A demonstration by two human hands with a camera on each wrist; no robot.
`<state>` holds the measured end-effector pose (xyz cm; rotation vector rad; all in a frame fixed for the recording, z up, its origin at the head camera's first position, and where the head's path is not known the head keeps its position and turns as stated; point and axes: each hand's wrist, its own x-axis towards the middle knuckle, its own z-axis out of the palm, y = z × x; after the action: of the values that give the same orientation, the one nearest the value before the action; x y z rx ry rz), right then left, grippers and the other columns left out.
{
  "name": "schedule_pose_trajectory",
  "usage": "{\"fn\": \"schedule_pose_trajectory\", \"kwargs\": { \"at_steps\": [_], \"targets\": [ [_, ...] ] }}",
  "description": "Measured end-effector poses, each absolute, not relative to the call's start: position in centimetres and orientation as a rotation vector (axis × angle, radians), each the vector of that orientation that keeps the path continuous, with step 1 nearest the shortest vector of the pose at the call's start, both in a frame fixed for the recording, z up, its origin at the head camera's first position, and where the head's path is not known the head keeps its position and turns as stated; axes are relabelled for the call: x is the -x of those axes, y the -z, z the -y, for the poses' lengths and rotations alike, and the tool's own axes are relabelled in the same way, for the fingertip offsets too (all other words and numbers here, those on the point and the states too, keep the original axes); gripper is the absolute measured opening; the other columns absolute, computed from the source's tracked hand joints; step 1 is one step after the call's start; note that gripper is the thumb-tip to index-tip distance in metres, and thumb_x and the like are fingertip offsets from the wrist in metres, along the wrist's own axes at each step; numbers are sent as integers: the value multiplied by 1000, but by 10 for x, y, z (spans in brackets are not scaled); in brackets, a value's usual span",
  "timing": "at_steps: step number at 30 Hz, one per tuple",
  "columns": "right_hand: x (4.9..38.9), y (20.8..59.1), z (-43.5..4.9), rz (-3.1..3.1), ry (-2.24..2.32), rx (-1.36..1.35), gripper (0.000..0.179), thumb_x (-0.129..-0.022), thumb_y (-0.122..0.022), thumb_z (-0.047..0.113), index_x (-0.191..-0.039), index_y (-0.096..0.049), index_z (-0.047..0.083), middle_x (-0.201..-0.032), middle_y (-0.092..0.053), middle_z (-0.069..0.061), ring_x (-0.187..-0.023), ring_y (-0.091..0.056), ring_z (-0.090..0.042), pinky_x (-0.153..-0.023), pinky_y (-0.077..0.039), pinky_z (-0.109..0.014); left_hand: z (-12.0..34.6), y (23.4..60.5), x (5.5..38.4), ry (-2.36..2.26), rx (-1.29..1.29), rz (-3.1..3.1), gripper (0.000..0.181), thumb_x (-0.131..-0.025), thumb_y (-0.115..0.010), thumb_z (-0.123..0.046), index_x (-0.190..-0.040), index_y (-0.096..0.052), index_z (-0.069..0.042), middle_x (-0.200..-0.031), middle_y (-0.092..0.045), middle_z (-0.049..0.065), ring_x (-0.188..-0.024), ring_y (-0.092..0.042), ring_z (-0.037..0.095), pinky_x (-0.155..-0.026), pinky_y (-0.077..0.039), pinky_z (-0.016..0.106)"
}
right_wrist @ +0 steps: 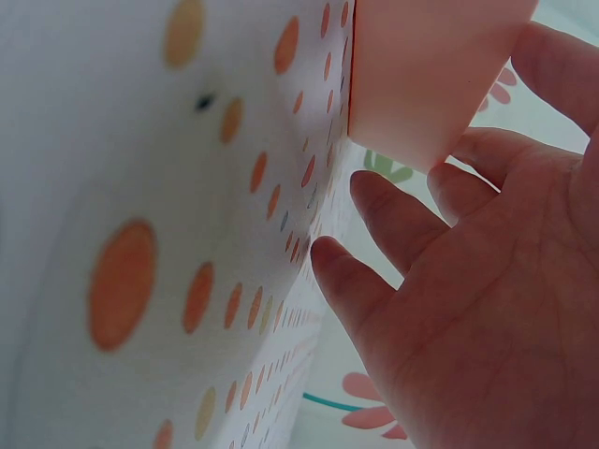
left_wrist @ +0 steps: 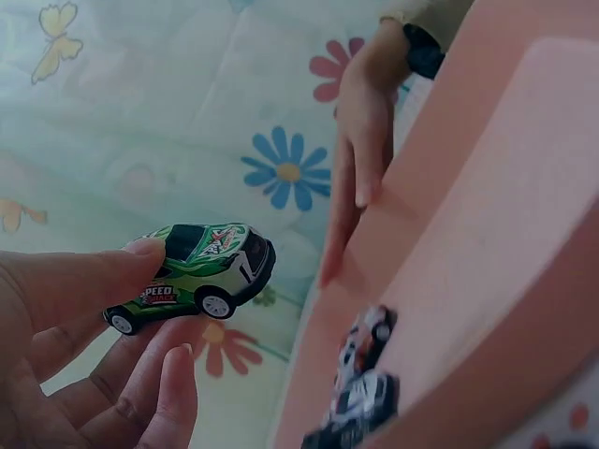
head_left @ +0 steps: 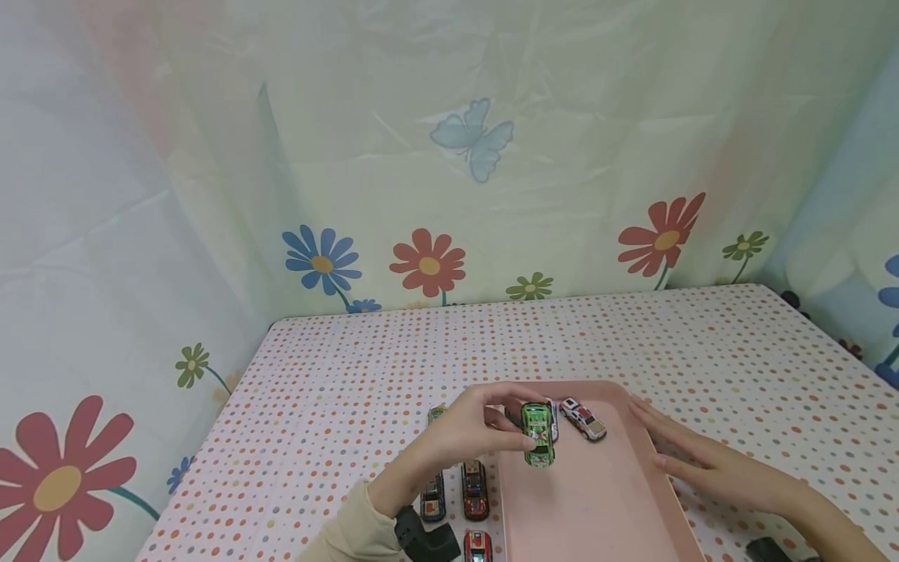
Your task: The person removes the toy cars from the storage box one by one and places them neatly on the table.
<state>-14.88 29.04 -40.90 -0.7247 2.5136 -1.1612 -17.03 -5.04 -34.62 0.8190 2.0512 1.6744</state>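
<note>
Pinched between thumb and fingers of my left hand (head_left: pixel 485 425) is a green toy car (head_left: pixel 538 434), held above the left part of a pink tray (head_left: pixel 597 507). The left wrist view shows white wheels and lettering on the green toy car (left_wrist: pixel 201 271). Along the tray's right wall lies my right hand (head_left: pixel 723 468), its fingers extended and fingertips at the rim. Inside the tray's far end sits a white, red and tan toy car (head_left: pixel 584 420). Beside it is another toy car (head_left: pixel 553 419), partly hidden behind the green one.
Left of the tray, several toy cars stand on the dotted tablecloth (head_left: pixel 351 382), among them a dark red one (head_left: pixel 474 490), a dark one (head_left: pixel 432 499) and a red one (head_left: pixel 477 546). My left forearm partly covers this group. A flowered curtain (head_left: pixel 562 195) rises behind the table.
</note>
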Motion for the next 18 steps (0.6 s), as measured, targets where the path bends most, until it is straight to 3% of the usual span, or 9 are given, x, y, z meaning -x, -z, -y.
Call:
{"fn": "schedule_pose_trajectory", "kwargs": {
  "at_steps": [9,13,18],
  "targets": [
    [149,409,-291,-2514,1159,720,62,-100,-46,22,-151,-13,17,-151,-5,-24,-117,-1,27,-86,-22,-73,101,355,180,-1608,-682,-2145,41,-81,-72,-3,-120,-62,-11,-98,-58,6,-78,-65,22,-68,-50,47],
    [148,409,-291,-2507,1162,690,62,-100,-47,23,-151,-13,18,-151,-4,-22,-115,-2,28,-86,-21,-74,126,361,181,-1597,-621,-2160,44,-82,-72,-5,-123,-59,-7,-98,-56,8,-78,-64,23,-72,-49,49],
    [148,408,-291,-2495,1156,658,62,-99,-47,25,-151,-13,19,-152,-3,-20,-113,-2,29,-86,-21,-74,152,371,176,-1573,-546,-2174,45,-81,-73,-7,-124,-58,-5,-99,-56,10,-81,-64,24,-73,-50,41]
  ]
}}
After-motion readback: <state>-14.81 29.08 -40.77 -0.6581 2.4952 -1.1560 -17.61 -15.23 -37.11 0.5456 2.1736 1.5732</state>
